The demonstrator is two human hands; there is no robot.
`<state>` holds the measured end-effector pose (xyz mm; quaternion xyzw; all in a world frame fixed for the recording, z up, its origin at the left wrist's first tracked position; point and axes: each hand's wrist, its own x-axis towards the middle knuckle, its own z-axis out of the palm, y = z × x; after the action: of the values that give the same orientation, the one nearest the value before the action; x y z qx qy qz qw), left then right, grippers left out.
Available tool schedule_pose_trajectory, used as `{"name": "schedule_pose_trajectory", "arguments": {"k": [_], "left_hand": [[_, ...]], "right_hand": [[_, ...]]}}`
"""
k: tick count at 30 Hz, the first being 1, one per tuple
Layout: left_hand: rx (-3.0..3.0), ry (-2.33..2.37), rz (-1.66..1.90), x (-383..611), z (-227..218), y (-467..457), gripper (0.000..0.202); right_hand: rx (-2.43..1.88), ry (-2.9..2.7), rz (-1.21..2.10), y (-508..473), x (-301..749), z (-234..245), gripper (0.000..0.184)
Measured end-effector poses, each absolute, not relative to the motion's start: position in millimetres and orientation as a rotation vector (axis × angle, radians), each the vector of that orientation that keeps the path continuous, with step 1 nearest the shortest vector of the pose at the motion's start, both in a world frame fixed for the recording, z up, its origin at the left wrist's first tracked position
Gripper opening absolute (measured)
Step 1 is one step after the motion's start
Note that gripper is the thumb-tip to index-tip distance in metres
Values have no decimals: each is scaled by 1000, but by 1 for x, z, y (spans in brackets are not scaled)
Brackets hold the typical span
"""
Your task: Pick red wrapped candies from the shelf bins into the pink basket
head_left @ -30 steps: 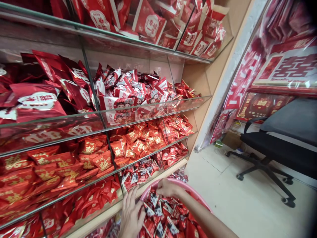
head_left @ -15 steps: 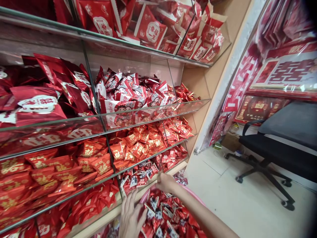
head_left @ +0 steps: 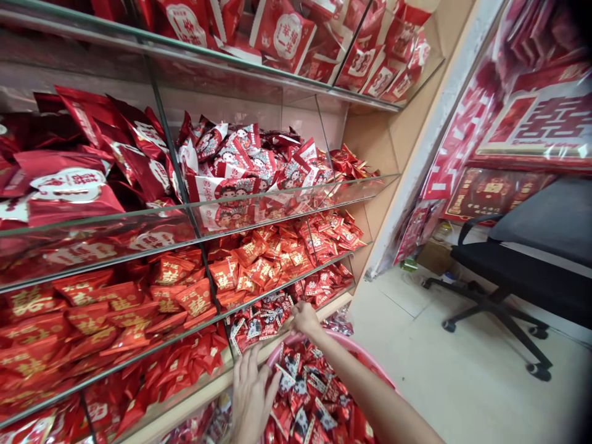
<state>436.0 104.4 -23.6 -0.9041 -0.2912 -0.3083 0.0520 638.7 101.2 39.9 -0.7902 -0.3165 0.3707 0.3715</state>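
Observation:
My left hand point(head_left: 252, 394) lies with fingers stretched out and thumb apart. Its fingertips are at the wooden front ledge point(head_left: 185, 404) of the lowest shelf, beside a pink basin point(head_left: 370, 357). The basin holds many small red candy packets point(head_left: 303, 394) with black-and-white pictures. My right hand point(head_left: 305, 320) is closed, its fingers curled over the ledge at the front of a compartment of similar red, black and white packets point(head_left: 261, 320). What its fingers hold, if anything, is hidden. My right forearm passes above the basin.
Glass-divided shelves hold orange-red packets point(head_left: 259, 262), patterned packets point(head_left: 240, 154) and larger dark red bags point(head_left: 69, 185). A black office chair point(head_left: 513, 265) stands on the tiled floor point(head_left: 416, 370) at right. Red decorations point(head_left: 550, 123) hang on the wall behind it.
My right hand has moved slightly up, further over the ledge toward the compartment. My left hand stays by the ledge. The view has shifted a little.

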Motion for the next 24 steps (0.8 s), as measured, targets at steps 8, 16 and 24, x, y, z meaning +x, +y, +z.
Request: {"name": "schedule_pose_trajectory", "arguments": {"k": [8,16,24], "left_hand": [[-2807,-881,-906,434,-22,103,19],[-2824,-893,-940,438,-11,98,21],[-2853,-911,-925,436,-17,99,24]], "right_hand": [[-1918,-910,723,88,636,47,11],[-1700,-1039,671,-2,630,66,29],[-1637,-847,1153,-73,614,46,39]]}}
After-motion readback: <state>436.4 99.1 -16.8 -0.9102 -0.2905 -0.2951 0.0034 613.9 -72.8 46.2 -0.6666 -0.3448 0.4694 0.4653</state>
